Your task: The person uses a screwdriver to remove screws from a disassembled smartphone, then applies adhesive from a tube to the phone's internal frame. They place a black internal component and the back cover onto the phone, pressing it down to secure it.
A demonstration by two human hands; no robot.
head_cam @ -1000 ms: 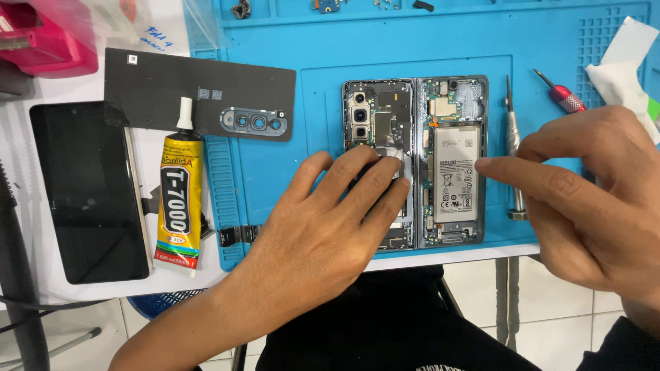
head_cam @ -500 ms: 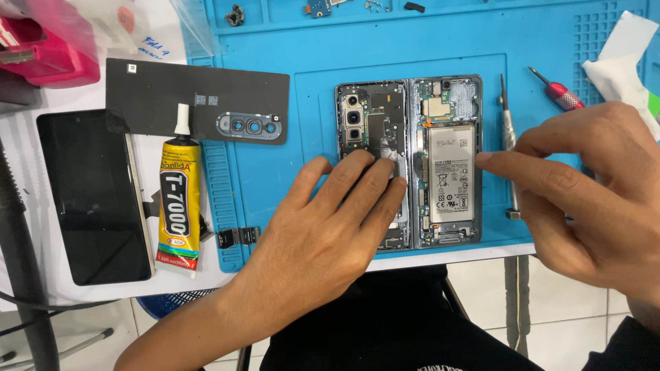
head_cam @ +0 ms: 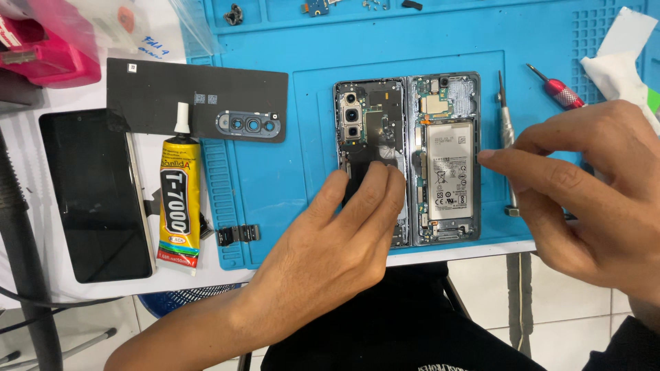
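Fold phone (head_cam: 407, 158) lies opened up, back covers off, on the blue mat (head_cam: 289, 165): cams upper left, white battery (head_cam: 449, 170) on the right half. Left hand (head_cam: 347, 233) flat, fingers pressing the left half. Right hand (head_cam: 584, 185) pinches at the phone's right edge, can't tell if it's holding anything.

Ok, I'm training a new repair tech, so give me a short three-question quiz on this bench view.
1. True or false: the left hand rests on the opened foldable phone.
2. Which lies left of the glue tube: A) black screen panel B) red screwdriver?
3. Fill in: the phone lies on a ___ mat.

Key: 1 true; 2 A; 3 blue.
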